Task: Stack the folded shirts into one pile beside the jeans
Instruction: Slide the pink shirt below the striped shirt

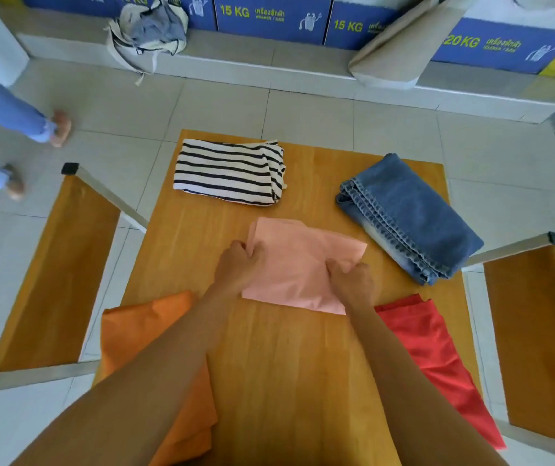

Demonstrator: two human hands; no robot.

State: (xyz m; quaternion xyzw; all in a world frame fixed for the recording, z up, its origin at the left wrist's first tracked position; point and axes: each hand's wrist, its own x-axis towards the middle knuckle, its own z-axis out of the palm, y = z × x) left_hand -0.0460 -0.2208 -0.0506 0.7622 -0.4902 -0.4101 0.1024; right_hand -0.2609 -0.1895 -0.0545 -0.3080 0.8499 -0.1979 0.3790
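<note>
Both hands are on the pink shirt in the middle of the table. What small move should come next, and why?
Probably lift the pink shirt and carry it toward the jeans. The left hand and right hand each pinch an edge of it, so it seems ready to lift. The striped shirt, orange shirt and red shirt lie apart, so no pile exists yet.

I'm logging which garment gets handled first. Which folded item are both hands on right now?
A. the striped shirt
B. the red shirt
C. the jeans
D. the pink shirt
D: the left hand grips the left edge and the right hand the right edge of the pink shirt at the middle of the table; the other garments lie untouched.
</note>
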